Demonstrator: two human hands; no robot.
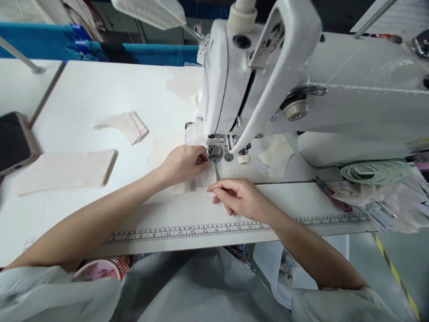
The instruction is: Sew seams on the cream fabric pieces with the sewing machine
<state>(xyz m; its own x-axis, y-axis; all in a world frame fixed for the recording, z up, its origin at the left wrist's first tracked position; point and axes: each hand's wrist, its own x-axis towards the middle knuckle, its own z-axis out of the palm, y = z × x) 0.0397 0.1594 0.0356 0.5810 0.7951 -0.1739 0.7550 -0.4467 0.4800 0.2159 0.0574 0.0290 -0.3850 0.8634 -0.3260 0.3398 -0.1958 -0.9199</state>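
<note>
A white sewing machine [217, 89] stands over the table, its presser foot [215, 151] low above the metal plate. My left hand [184, 165] is closed, thumb and fingers pinched beside the presser foot on a pale, thin fabric piece [203, 179]. My right hand [239, 197] is nearer the table's front edge, thumb and forefinger pinched together at the near right corner of that fabric. Its other fingers are curled loosely. The fabric lies partly under my left hand, and its far end is hidden by the machine.
Folded cream pieces [122, 125] and a stacked cream strip [67, 172] lie to the left, near a phone-like dark object [15, 141]. Cream scraps [277, 154] lie under the arm. Snips [331, 194] and a green coil [375, 172] are right. A ruler tape [201, 231] runs along the front.
</note>
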